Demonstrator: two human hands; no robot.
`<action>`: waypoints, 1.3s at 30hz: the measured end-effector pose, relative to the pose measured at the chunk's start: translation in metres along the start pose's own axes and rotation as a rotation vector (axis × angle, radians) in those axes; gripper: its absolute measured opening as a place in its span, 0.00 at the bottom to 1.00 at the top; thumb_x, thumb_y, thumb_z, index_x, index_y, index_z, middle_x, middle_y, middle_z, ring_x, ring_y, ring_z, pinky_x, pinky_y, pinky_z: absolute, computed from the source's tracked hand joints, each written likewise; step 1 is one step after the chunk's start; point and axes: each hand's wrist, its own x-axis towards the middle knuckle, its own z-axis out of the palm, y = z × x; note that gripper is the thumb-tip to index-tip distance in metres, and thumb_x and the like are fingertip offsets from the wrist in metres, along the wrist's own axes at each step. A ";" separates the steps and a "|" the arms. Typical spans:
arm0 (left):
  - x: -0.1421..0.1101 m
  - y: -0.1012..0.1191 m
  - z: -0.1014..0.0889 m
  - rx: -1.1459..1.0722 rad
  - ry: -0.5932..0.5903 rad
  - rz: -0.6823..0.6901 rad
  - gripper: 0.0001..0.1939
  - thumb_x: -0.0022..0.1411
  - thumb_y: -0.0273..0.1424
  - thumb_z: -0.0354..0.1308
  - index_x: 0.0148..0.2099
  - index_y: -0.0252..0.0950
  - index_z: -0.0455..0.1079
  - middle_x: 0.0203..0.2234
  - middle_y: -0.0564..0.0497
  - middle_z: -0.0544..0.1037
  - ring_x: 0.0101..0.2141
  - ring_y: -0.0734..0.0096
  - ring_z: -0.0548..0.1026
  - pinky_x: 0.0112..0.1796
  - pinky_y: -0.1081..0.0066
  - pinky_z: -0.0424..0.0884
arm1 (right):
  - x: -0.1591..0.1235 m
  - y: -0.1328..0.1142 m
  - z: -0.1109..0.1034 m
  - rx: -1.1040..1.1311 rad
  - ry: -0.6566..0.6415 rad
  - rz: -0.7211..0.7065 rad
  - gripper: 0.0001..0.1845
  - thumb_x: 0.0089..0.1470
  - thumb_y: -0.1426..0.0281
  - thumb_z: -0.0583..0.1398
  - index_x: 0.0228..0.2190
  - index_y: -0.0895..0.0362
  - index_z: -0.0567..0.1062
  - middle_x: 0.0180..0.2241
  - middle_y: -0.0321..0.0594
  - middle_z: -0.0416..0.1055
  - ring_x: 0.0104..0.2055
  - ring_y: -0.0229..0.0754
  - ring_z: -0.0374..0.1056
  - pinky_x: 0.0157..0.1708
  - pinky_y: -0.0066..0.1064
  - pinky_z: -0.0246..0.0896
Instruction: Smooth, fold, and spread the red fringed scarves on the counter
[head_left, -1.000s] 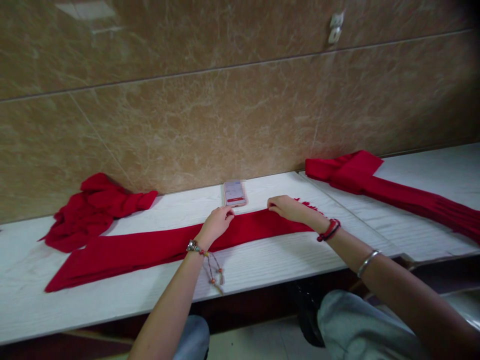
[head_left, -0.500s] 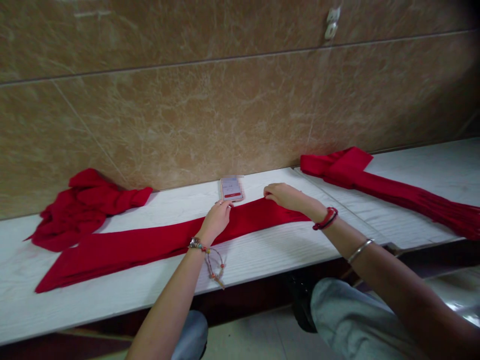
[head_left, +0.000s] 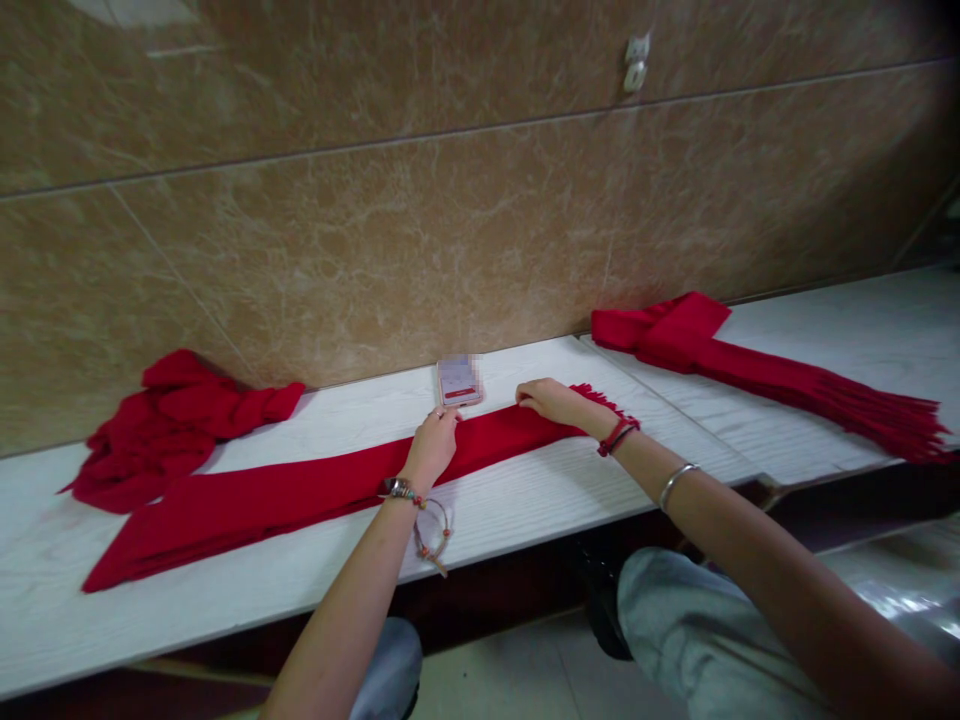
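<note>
A long red scarf [head_left: 300,490] lies flat along a white bench top [head_left: 525,500], folded lengthwise, with its fringe at the right end. My left hand [head_left: 433,445] rests on the scarf's far edge near the middle, fingers curled down onto the cloth. My right hand [head_left: 551,400] presses the far edge closer to the fringed end, fingers bent and pinching the fabric. Both wrists wear bracelets.
A phone [head_left: 459,381] lies against the brown marble wall [head_left: 450,220] just beyond my hands. A crumpled red scarf [head_left: 180,425] sits at the left. Another folded red scarf [head_left: 750,370] stretches over the adjoining white board at the right. My knees are below the bench edge.
The view has drifted slightly. Both hands stay on the scarf's far edge; the right hand has slid a little left and the fringe shows again beside it.
</note>
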 end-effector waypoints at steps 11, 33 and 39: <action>-0.003 0.002 0.000 -0.125 0.062 -0.074 0.18 0.59 0.16 0.40 0.45 0.35 0.64 0.39 0.45 0.65 0.35 0.68 0.69 0.40 0.69 0.66 | -0.007 -0.007 -0.028 0.120 0.131 -0.126 0.11 0.53 0.78 0.51 0.34 0.60 0.73 0.34 0.43 0.73 0.35 0.39 0.66 0.37 0.28 0.58; -0.018 0.021 -0.008 0.055 -0.227 0.336 0.22 0.67 0.35 0.37 0.60 0.35 0.53 0.59 0.47 0.56 0.59 0.65 0.52 0.55 0.61 0.51 | -0.012 -0.021 0.014 -0.134 0.172 -0.221 0.16 0.57 0.73 0.51 0.45 0.60 0.70 0.49 0.51 0.66 0.52 0.45 0.60 0.50 0.41 0.54; -0.017 0.020 -0.011 0.045 -0.317 0.310 0.25 0.66 0.36 0.36 0.63 0.33 0.46 0.61 0.47 0.50 0.60 0.67 0.47 0.57 0.62 0.45 | -0.039 -0.020 0.025 -0.238 0.057 -0.343 0.23 0.60 0.66 0.45 0.54 0.62 0.61 0.57 0.55 0.55 0.59 0.50 0.51 0.51 0.49 0.53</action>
